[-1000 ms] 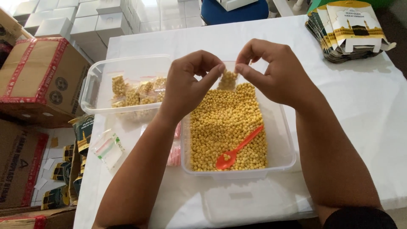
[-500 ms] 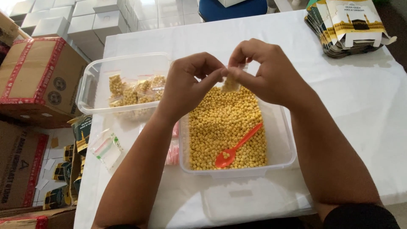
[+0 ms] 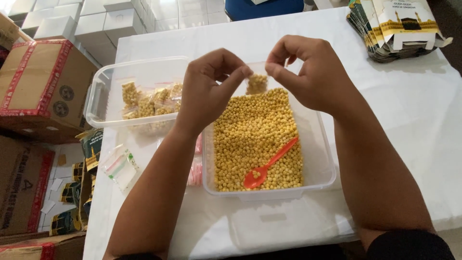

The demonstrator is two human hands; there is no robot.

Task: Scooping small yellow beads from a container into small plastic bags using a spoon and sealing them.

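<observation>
You are holding a small clear plastic pouch [image 3: 257,83] by its top edge, your left hand [image 3: 208,91] pinching one upper corner between thumb and forefinger and your right hand [image 3: 308,72] pinching the other, so the strip between them is being drawn taut, probably to line up the seal. The pouch is hanging just above the far end of the clear tub [image 3: 321,159], likely so that any spill is dropping back into the stock. Its lower part is bulging with round yellow pellets [image 3: 255,139], matte and pea-like, the same as those filling the tub in a deep, level bed. An orange plastic spoon [image 3: 269,164] is lying on the bed, bowl toward you, with a few pellets in it. On your left, a second clear tub [image 3: 103,98] is taking filled pouches [image 3: 144,103], stacked loosely. Flat empty pouches [image 3: 120,166] are lying near the edge of the white cloth-covered table [image 3: 409,120]; folded printed cartons [image 3: 399,29] are sitting at the far right corner.
</observation>
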